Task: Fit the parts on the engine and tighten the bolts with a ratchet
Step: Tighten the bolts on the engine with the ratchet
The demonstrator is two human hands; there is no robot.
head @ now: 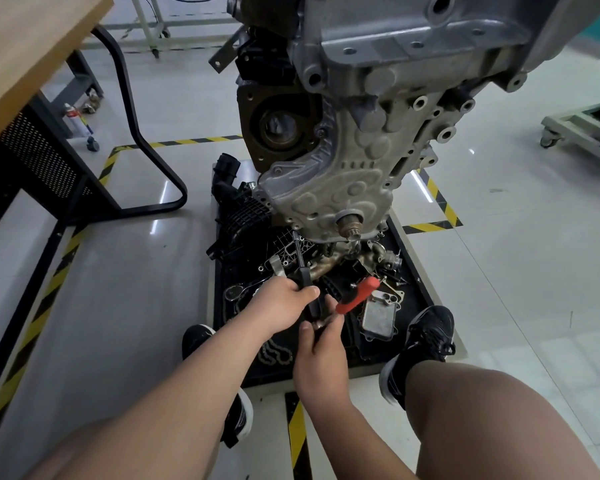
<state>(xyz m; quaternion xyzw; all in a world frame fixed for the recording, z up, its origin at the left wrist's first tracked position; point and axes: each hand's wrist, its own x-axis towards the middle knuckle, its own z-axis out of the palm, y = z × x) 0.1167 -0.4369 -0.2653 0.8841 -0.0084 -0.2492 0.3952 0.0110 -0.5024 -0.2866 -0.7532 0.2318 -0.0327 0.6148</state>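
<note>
The left hand [284, 303], at the lower middle of the frame, is clenched round the black-handled tool [305, 284], whose thin metal shaft points up toward the underside of the engine [343, 168]. Just right of it, the right hand [321, 344] is seen pinching a small brownish piece [317, 328] between thumb and fingers. A red-handled tool [357, 294] lies against its fingertips; whether it is also gripped cannot be told. Both hands are held over the black tray [368, 365], which is crowded with loose parts, among them a metal cooler block [380, 313] at the right and a manifold [326, 266] beneath the engine's crank stub [350, 225]. The step in hand is judged to be the readying of tool and fastener. It would be done well if the small piece were seated squarely on the tool before lifting, the pinch kept firm so nothing is dropped among the clutter, and the matching part chosen from the tray first.
</note>
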